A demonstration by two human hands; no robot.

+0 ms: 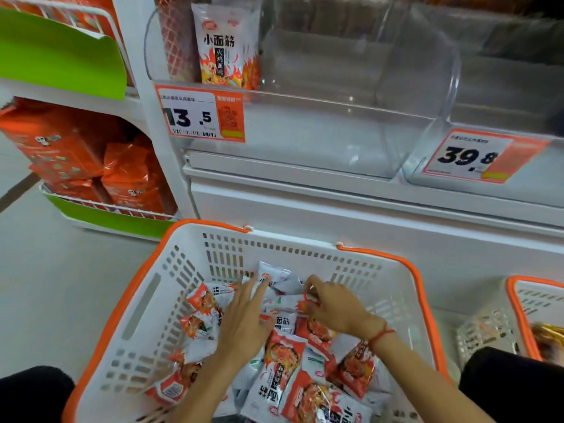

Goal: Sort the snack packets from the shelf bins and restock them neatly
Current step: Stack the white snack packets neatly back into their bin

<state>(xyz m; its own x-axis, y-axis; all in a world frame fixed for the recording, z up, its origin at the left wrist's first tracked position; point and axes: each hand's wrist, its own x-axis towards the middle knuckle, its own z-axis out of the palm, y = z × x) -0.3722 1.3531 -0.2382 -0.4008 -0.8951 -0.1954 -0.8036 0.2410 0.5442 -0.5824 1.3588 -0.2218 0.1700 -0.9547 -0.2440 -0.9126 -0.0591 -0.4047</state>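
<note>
A white basket with orange rim (158,300) sits on the floor below me, holding several white-and-orange snack packets (283,361). My left hand (244,319) lies over the pile with fingers straight, touching the packets. My right hand (329,306) pinches a small packet (300,305) near the basket's middle. On the shelf above, one snack packet (227,45) stands upright at the left end of a clear plastic bin (351,126), which otherwise looks bare.
Price tags 13.5 (200,117) and 39.8 (476,157) hang on the bin fronts. A second basket (525,319) stands at the right. Orange boxes (91,172) fill a green-edged rack at the left. My knees (512,389) flank the basket.
</note>
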